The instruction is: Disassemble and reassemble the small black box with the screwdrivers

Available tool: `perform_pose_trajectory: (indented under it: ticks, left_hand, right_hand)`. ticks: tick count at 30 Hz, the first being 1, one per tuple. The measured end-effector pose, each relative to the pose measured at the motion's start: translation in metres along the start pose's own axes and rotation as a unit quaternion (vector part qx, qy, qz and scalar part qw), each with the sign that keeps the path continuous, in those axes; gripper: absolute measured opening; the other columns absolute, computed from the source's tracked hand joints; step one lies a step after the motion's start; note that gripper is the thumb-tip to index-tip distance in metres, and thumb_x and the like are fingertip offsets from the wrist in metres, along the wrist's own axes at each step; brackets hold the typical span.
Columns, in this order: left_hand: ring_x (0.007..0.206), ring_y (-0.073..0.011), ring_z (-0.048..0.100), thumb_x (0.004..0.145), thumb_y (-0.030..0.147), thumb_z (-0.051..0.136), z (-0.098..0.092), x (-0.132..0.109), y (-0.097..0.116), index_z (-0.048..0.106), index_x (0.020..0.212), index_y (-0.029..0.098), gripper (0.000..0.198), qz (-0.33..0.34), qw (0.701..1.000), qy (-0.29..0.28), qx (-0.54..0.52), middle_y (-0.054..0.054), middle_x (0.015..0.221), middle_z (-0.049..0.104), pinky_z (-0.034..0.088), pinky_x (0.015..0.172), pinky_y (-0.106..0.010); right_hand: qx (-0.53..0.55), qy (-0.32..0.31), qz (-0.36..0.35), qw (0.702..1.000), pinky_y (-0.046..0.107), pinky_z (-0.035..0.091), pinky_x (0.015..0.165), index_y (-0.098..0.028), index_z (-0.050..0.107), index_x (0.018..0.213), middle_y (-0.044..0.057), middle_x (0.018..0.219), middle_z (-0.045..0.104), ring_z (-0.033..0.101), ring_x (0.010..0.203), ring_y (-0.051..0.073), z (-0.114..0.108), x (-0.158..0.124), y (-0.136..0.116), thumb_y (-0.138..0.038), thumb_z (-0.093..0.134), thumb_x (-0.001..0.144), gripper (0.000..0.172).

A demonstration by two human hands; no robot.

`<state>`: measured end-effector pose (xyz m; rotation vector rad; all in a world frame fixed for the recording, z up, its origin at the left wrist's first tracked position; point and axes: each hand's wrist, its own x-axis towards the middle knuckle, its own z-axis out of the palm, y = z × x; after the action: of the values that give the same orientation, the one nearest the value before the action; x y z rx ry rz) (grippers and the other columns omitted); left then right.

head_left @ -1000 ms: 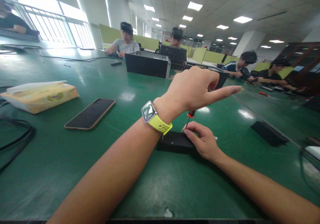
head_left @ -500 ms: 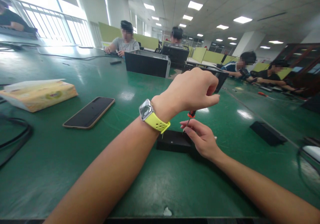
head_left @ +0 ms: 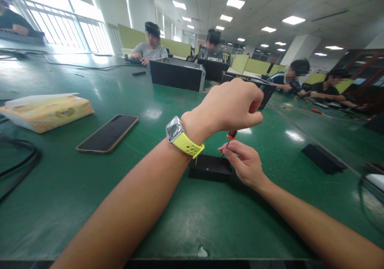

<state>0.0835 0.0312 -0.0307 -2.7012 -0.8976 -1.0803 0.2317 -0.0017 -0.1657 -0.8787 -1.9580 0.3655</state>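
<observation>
My left hand (head_left: 235,101), with a yellow-strapped watch (head_left: 175,130) at its wrist, is closed round the handle of a screwdriver (head_left: 231,135). Most of that handle is hidden by the fist; an orange-red and black part shows below. The thin shaft slants down to a small black box-shaped part (head_left: 210,169) lying on the green table. Thumb and fingers of my right hand (head_left: 246,163) pinch around the lower shaft, just above the part's top face. A small screw or hole shows on this face. The tip's exact seating cannot be made out.
A phone (head_left: 108,134) and a yellow tissue pack (head_left: 49,111) lie at left, near black cables (head_left: 22,165). Another black part (head_left: 323,159) is at right. Computer cases (head_left: 177,75) stand ahead; an orange-handled screwdriver (head_left: 317,111) lies far right. Several people sit around the tables.
My hands keep their grip on the screwdriver with barely any shift. The view has tilted slightly. Across the table, a person behind the cases has a case part raised more into view.
</observation>
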Motion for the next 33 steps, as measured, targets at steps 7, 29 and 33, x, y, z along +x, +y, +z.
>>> perform_pose_trajectory:
  ticks: [7,29,33]
  left_hand:
    - [0.074,-0.0195,0.061,0.073,0.031,0.055,-0.002,0.000,0.002,0.070,0.076,0.020,0.019,0.005,1.000,-0.007,0.000,-0.006,0.080,0.069,0.043,0.064,-0.030]
    - [0.078,-0.0191,0.062,0.072,0.027,0.058,-0.024,-0.003,0.005,0.068,0.073,0.018,0.014,0.044,0.997,-0.057,-0.032,-0.004,0.079,0.067,0.043,0.065,-0.028]
    - [0.072,-0.0163,0.061,0.071,0.022,0.058,-0.031,-0.003,0.008,0.069,0.076,0.017,0.014,0.059,0.993,-0.080,-0.060,-0.002,0.077,0.067,0.042,0.061,-0.025]
  right_hand:
    - [-0.010,0.031,0.014,0.999,0.028,0.046,0.064,-0.020,0.059,0.072,0.000,0.070,0.060,0.056,0.065,0.014,-0.001,0.002,-0.001,-0.031,0.066,0.084,0.018]
    - [-0.038,0.017,-0.021,0.999,0.033,0.048,0.073,-0.021,0.063,0.070,0.002,0.075,0.065,0.060,0.073,0.017,-0.003,0.001,-0.002,-0.029,0.059,0.089,0.021]
    - [-0.022,0.019,-0.005,1.000,0.031,0.048,0.068,-0.021,0.063,0.074,0.001,0.073,0.063,0.059,0.071,0.017,-0.004,0.000,-0.001,-0.033,0.063,0.087,0.017]
